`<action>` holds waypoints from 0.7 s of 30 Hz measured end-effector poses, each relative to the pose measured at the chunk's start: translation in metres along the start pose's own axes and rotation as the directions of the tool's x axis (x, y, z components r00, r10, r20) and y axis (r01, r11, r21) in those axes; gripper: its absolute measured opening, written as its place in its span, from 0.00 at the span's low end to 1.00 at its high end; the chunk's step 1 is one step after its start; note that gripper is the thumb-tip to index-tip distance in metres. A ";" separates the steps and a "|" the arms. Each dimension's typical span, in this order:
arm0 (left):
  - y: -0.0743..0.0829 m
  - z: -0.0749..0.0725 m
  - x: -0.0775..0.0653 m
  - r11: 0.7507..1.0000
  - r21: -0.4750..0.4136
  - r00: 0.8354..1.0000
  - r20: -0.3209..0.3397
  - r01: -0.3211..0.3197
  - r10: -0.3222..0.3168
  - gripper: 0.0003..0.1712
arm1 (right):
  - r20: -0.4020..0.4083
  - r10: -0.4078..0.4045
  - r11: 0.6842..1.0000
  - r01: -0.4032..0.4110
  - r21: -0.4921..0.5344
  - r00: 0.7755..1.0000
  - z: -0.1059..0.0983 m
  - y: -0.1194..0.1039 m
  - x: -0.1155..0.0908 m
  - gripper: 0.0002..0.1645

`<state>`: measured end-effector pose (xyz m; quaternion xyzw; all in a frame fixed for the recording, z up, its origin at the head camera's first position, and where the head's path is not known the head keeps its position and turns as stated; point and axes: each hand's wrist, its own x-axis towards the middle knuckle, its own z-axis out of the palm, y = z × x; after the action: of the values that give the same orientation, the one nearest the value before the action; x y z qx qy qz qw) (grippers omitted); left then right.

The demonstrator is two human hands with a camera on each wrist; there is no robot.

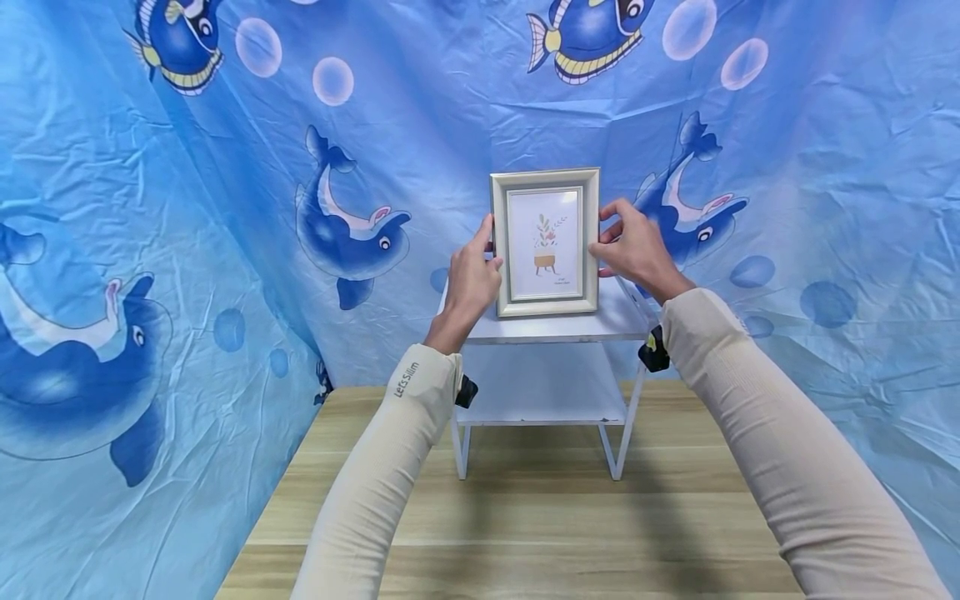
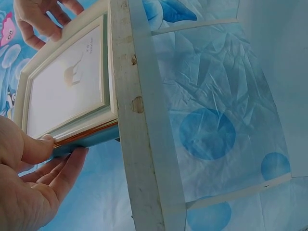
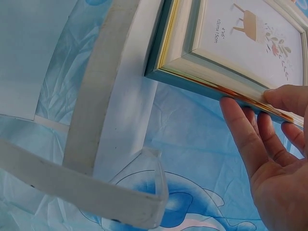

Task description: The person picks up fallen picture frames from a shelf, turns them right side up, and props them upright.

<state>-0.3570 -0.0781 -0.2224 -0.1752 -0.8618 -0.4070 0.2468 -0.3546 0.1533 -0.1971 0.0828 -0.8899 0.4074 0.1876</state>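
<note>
A cream picture frame (image 1: 546, 307) stands upright on the top shelf of a small white rack (image 1: 525, 337), its front turned toward me. Behind its pane is a print of a potted plant. My left hand (image 1: 472, 283) pinches the frame's left edge, thumb in front and fingers behind. On the opposite edge, my right hand (image 1: 637, 250) grips in the same way. Up close in the left wrist view, the left thumb lies on the front border (image 2: 62, 130). In the right wrist view, the right fingers (image 3: 245, 130) reach round the blue-green side of the frame.
The rack has a lower shelf (image 1: 540, 383) and thin white legs on a wood-patterned floor (image 1: 540, 517). Blue cloth (image 1: 225, 208) printed with dolphins, fish and bubbles hangs behind and on both sides. Black wrist devices (image 1: 654, 350) sit below both cuffs.
</note>
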 end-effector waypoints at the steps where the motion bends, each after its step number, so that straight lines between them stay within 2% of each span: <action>1: 0.000 0.000 0.000 1.000 -0.001 1.000 0.001 0.000 0.000 0.39 | 0.000 -0.002 1.000 0.002 0.000 1.000 0.000 0.000 0.000 0.29; 7: 0.000 0.000 0.000 1.000 -0.001 1.000 0.008 0.008 -0.008 0.39 | 0.004 0.004 1.000 -0.004 0.001 1.000 0.000 0.000 0.000 0.29; 14: -0.001 -0.003 0.001 0.998 -0.008 0.998 0.030 0.059 -0.058 0.41 | 0.007 -0.008 1.000 0.008 0.010 1.000 -0.002 0.002 -0.002 0.30; 21: -0.006 -0.012 0.000 0.998 0.039 0.999 0.007 0.046 -0.047 0.35 | -0.031 -0.019 1.000 0.019 0.004 0.999 -0.011 0.007 -0.005 0.35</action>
<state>-0.3572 -0.0911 -0.2198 -0.1517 -0.8744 -0.3950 0.2375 -0.3495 0.1661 -0.1979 0.0854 -0.8852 0.4088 0.2051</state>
